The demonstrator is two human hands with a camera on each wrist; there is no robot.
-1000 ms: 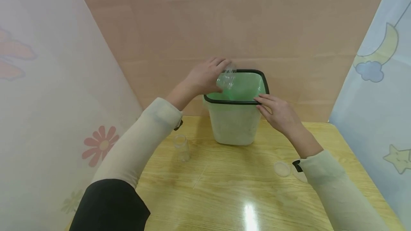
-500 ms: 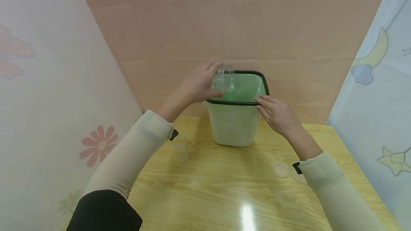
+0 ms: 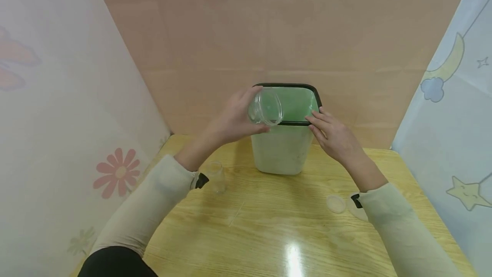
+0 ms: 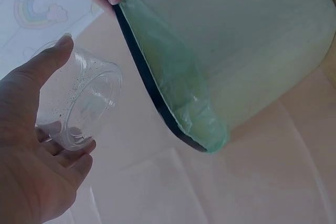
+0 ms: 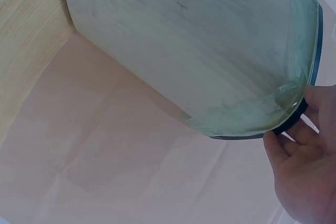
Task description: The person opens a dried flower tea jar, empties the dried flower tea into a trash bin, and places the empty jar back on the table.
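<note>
My left hand [image 3: 234, 121] grips a clear jar [image 3: 270, 108], thumb on one side and fingers on the other. The jar lies tilted, its round mouth toward me, overlapping the left side of the bin's opening in the head view. In the left wrist view, small droplets or specks dot the wall of the jar [image 4: 86, 100]. The whitish waste bin [image 3: 282, 153] stands upright, lined with a green bag [image 3: 297, 101] under a black rim [image 3: 294, 123]. At its front right corner my right hand [image 3: 334, 138] pinches the rim, as the right wrist view confirms.
A second clear jar [image 3: 217, 178] stands on the wooden table [image 3: 246, 243], beside my left wrist. Two clear round discs lie at the right: one disc [image 3: 336, 204] in full view, the other disc [image 3: 357, 208] partly under my right cuff. Papered walls enclose the back and sides.
My left hand has drawn back toward me and lower, from over the bin's opening to its left front side, turning the jar's mouth toward me. The right hand stays at the rim.
</note>
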